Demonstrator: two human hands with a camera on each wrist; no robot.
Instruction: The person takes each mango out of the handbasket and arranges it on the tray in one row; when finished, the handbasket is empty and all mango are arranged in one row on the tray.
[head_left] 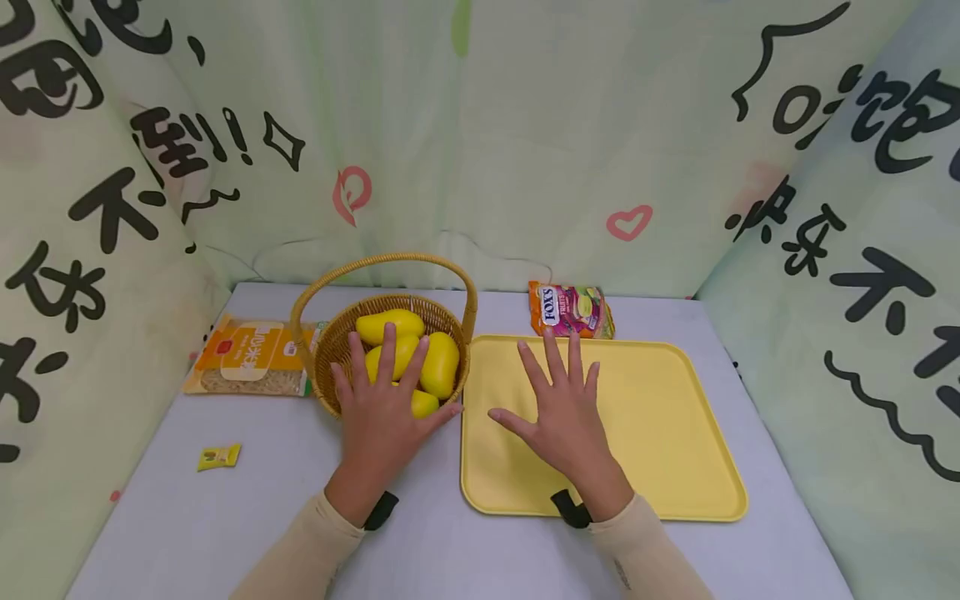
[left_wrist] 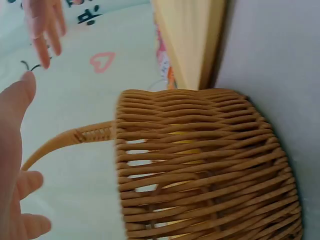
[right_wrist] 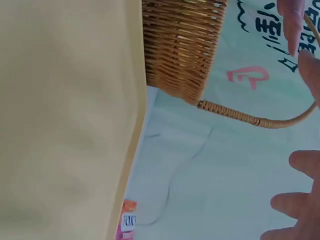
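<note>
In the head view my left hand [head_left: 381, 421] is spread with straight fingers over the near side of a wicker basket [head_left: 324, 379]. Several yellow mangoes [head_left: 440, 365] lie in the basket, partly hidden behind those fingers. My right hand [head_left: 564, 417], also spread and holding nothing, hovers over the left part of a yellow tray [head_left: 660, 433]. The left wrist view shows the woven side of the basket [left_wrist: 200, 165] beside my left thumb [left_wrist: 20, 95]. From the right wrist, the tray [right_wrist: 65, 120] fills the left side and my fingers [right_wrist: 292, 205] appear at the right edge.
Left of the basket lies an orange bag of grain [head_left: 251, 358], with a small yellow wrapped packet [head_left: 219, 457] nearer the front. A FOX'S candy bag [head_left: 572, 310] sits behind the tray. The basket's tall handle [head_left: 382, 260] arches upward. Printed curtains [head_left: 487, 167] enclose the white table [head_left: 450, 558].
</note>
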